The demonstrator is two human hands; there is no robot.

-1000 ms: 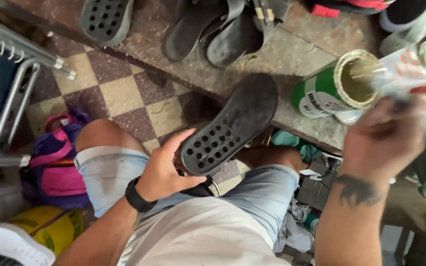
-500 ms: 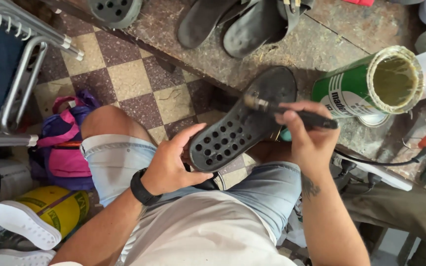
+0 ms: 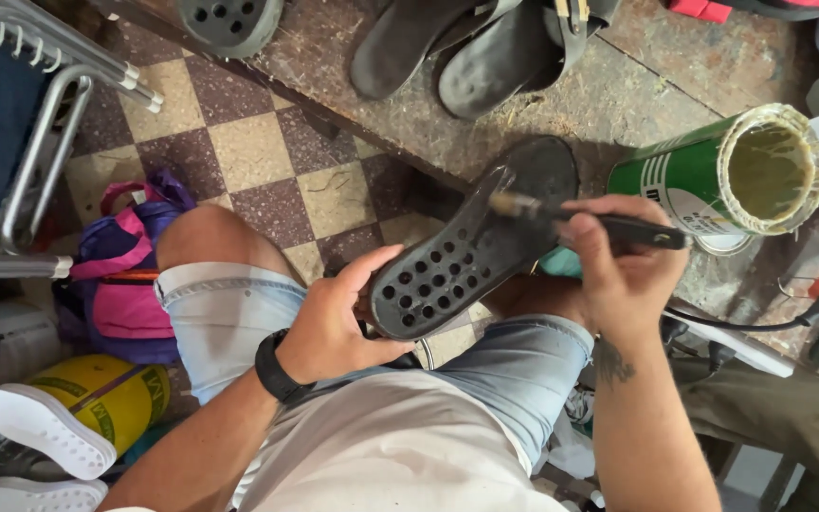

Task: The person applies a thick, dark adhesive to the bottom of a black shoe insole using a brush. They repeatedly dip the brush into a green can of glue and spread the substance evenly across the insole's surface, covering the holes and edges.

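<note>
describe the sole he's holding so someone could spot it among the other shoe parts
Start at the green can lying open on the worn bench, then look just left of it, above the lap. The black sole is gripped by the left hand while the right hand brushes it. Unlike the soles on the bench, it's off the bench, in hand.

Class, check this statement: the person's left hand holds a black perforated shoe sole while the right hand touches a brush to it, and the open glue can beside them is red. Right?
Not quite. In the head view the left hand holds the black sole and the right hand applies the brush, but the open can is green, not red.
</note>
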